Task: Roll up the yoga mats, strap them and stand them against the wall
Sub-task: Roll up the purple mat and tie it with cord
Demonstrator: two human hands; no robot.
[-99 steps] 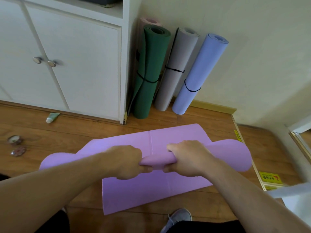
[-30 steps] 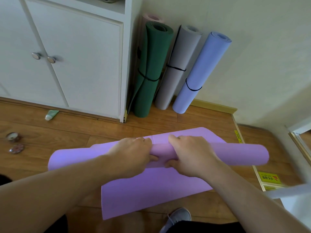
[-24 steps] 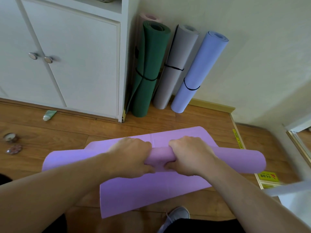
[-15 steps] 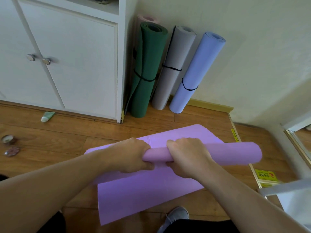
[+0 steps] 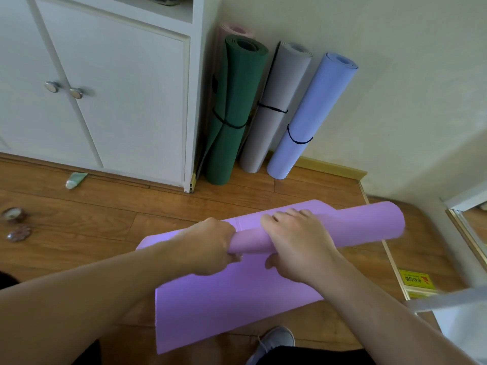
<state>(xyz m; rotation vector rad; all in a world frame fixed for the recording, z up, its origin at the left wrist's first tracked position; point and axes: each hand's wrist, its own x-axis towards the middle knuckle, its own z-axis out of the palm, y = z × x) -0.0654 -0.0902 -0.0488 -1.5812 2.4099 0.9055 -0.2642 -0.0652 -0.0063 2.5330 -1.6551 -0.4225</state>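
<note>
A purple yoga mat (image 5: 237,306) lies partly rolled on the wood floor, its rolled part (image 5: 369,225) lifted and pointing right. My left hand (image 5: 208,248) grips the roll near its middle, fingers curled under it. My right hand (image 5: 297,246) wraps over the roll just to the right, thumb below. Against the wall stand strapped rolls: a green mat (image 5: 234,106), a grey mat (image 5: 276,106), a blue mat (image 5: 311,114), and a pink mat (image 5: 234,30) mostly hidden behind the green one.
A white cabinet (image 5: 118,96) with two knobs stands at the left. A small tube (image 5: 75,179) and two round tins (image 5: 13,214) lie on the floor at left. A yellow sticker (image 5: 416,281) and a mirror frame (image 5: 466,230) are at right. My shoe (image 5: 274,341) is below.
The roll has grown thicker and turned, its right end swinging up off the floor. The left end of the roll is now hidden behind my left hand. Both hands stayed on it.
</note>
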